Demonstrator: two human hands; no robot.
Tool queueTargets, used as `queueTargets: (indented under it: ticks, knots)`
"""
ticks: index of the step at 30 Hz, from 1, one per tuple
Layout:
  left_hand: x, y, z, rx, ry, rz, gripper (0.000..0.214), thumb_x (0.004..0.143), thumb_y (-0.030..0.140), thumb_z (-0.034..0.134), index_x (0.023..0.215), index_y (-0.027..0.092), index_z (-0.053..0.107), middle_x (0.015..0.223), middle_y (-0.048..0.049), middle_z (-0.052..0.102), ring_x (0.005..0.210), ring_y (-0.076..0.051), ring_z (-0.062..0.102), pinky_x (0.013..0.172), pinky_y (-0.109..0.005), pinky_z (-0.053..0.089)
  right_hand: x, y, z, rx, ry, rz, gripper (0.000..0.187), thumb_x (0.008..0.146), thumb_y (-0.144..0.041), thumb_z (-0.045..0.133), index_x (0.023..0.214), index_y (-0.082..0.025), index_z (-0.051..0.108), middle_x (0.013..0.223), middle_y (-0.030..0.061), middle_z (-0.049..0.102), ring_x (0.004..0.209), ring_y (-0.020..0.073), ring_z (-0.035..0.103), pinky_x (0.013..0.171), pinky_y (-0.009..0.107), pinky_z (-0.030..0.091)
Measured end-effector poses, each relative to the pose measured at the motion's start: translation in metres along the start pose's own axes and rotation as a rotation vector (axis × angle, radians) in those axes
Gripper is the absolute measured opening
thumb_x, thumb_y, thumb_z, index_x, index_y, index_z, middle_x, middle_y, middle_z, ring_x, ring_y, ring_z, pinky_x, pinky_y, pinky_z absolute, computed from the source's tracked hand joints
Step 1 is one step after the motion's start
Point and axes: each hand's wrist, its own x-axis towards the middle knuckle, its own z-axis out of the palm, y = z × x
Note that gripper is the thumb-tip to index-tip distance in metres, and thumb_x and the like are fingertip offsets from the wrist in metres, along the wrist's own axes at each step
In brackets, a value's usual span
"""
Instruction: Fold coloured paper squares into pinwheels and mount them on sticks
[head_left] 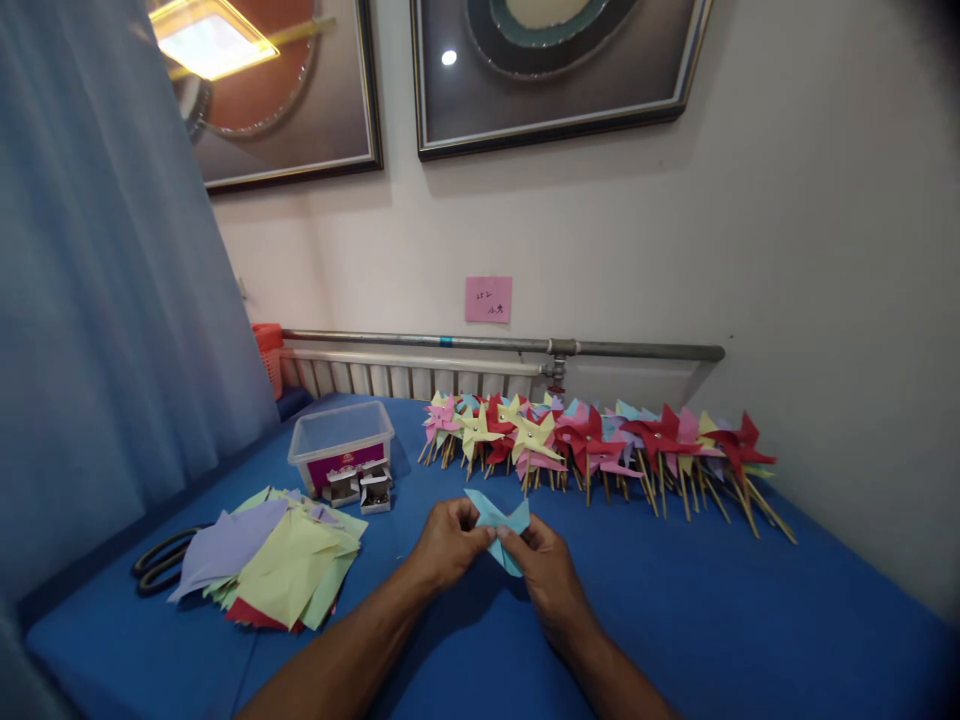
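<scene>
Both hands meet over the blue table [712, 610] and pinch a light blue paper piece [498, 524] folded partly into a pinwheel shape. My left hand [448, 543] grips its left side with fingers curled. On the paper's right side, my right hand [545, 567] pinches its centre and lower flap. A long row of finished paper pinwheels on wooden sticks [600, 445], red, yellow, pink and pale blue, lies just beyond the hands along the wall.
A pile of coloured paper squares [281, 560] lies at the left, with black scissors [161, 562] beside it. A clear plastic box [341, 445] and two small open boxes of pins [360, 489] stand behind the pile. A curtain [97, 300] hangs at the left.
</scene>
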Motion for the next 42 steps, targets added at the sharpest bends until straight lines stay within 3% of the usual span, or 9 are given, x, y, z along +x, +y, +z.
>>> queueTargets:
  ticks: [15, 19, 29, 36, 42]
  knots:
    - [0.0, -0.003, 0.0, -0.068, -0.006, -0.007, 0.035, 0.063, 0.04, 0.082, 0.063, 0.017, 0.055, 0.058, 0.0047, 0.05, 0.056, -0.009, 0.041, 0.055, -0.023, 0.031, 0.003, 0.011, -0.002, 0.009, 0.016, 0.034, 0.051, 0.066, -0.062, 0.084, 0.09, -0.018, 0.076, 0.079, 0.005, 0.076, 0.07, 0.0217, 0.066, 0.065, 0.03, 0.049]
    - [0.001, -0.004, 0.001, -0.086, 0.006, -0.037, 0.035, 0.062, 0.038, 0.081, 0.061, 0.017, 0.054, 0.056, 0.0051, 0.049, 0.053, -0.008, 0.039, 0.053, -0.023, 0.029, 0.003, 0.011, -0.002, 0.038, -0.019, 0.039, 0.053, 0.068, -0.06, 0.084, 0.099, -0.018, 0.076, 0.084, 0.0063, 0.078, 0.077, 0.0236, 0.068, 0.071, 0.032, 0.051]
    - [0.002, -0.006, -0.001, -0.047, 0.022, -0.062, 0.033, 0.06, 0.036, 0.081, 0.06, 0.017, 0.054, 0.054, 0.0048, 0.049, 0.052, -0.007, 0.039, 0.051, -0.022, 0.027, 0.005, 0.012, 0.0, 0.071, -0.001, 0.063, 0.057, 0.062, -0.058, 0.088, 0.101, -0.017, 0.076, 0.087, 0.0092, 0.079, 0.09, 0.0305, 0.073, 0.077, 0.037, 0.054]
    - [0.002, -0.005, -0.001, -0.139, -0.02, -0.164, 0.027, 0.057, 0.033, 0.078, 0.064, 0.016, 0.059, 0.055, 0.0024, 0.056, 0.051, -0.009, 0.045, 0.052, -0.024, 0.032, 0.003, 0.008, 0.001, 0.062, 0.015, 0.104, 0.051, 0.062, -0.055, 0.087, 0.096, -0.018, 0.077, 0.082, 0.0068, 0.079, 0.071, 0.0244, 0.069, 0.064, 0.032, 0.051]
    - [0.0, 0.001, 0.0, -0.194, -0.005, -0.232, 0.029, 0.052, 0.033, 0.082, 0.064, 0.015, 0.062, 0.054, 0.0015, 0.059, 0.049, -0.01, 0.046, 0.051, -0.024, 0.033, 0.0, -0.002, 0.004, 0.051, 0.007, 0.11, 0.051, 0.062, -0.054, 0.086, 0.096, -0.017, 0.077, 0.083, 0.0067, 0.079, 0.069, 0.0235, 0.069, 0.064, 0.032, 0.051]
